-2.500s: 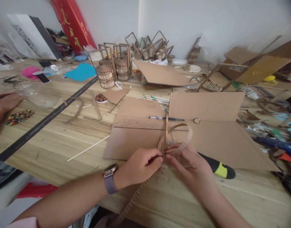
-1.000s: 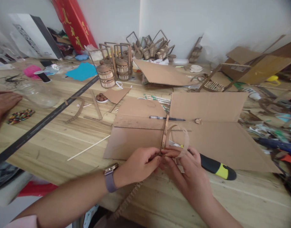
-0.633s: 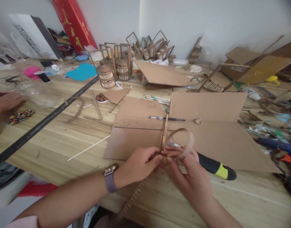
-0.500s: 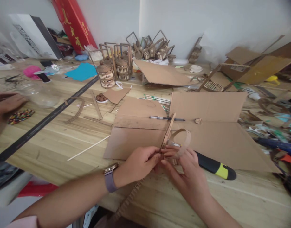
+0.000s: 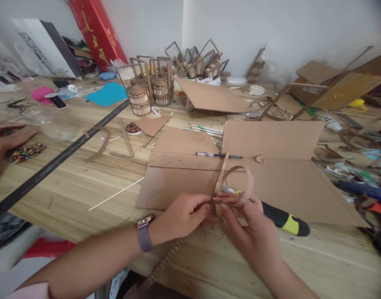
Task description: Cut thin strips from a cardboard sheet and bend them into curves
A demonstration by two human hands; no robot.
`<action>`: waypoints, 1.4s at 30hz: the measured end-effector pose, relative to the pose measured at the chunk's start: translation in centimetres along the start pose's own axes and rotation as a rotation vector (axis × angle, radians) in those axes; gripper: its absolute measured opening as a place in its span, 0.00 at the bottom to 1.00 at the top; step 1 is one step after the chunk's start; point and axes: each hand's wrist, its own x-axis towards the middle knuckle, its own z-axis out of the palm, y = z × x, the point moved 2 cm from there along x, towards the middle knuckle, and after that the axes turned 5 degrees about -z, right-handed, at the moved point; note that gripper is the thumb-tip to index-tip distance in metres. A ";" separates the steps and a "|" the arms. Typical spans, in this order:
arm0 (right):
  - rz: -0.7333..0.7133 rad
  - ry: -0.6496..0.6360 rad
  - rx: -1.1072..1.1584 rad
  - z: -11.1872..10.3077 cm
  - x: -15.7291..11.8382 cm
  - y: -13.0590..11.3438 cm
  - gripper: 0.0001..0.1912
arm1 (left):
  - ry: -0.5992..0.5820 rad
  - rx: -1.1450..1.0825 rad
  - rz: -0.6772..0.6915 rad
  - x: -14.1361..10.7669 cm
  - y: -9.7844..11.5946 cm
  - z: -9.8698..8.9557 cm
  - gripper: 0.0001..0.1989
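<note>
A thin brown cardboard strip (image 5: 250, 182), curled into a round loop, is between the two hands, above the grained wooden surface (image 5: 84, 182). The left hand (image 5: 184, 214) has its fingers pinched together on it; the right hand (image 5: 255, 224) holds it with bent, nearly closed fingers. Beyond lie smooth, creased cardboard (image 5: 284, 182) and a slim pen (image 5: 209, 155).

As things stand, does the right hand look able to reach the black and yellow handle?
Probably yes: the handle lies just beside the right hand, its outer end uncovered, though that hand is busy with the curled brown strip.
</note>
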 end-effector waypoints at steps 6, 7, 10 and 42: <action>-0.028 0.004 0.041 0.0 0.0 -0.2 0.03 | -0.014 -0.107 0.025 -0.1 0.3 -0.1 0.13; -0.062 0.002 0.036 0.1 0.0 -0.4 0.03 | -0.005 -0.100 0.035 -0.1 0.4 -0.1 0.13; -0.112 0.011 -0.003 0.3 0.0 -0.6 0.03 | 0.004 -0.069 0.036 0.0 0.3 -0.1 0.13; -0.092 0.004 -0.060 0.4 -0.1 -0.4 0.02 | 0.008 -0.064 -0.009 0.1 -0.2 -0.2 0.14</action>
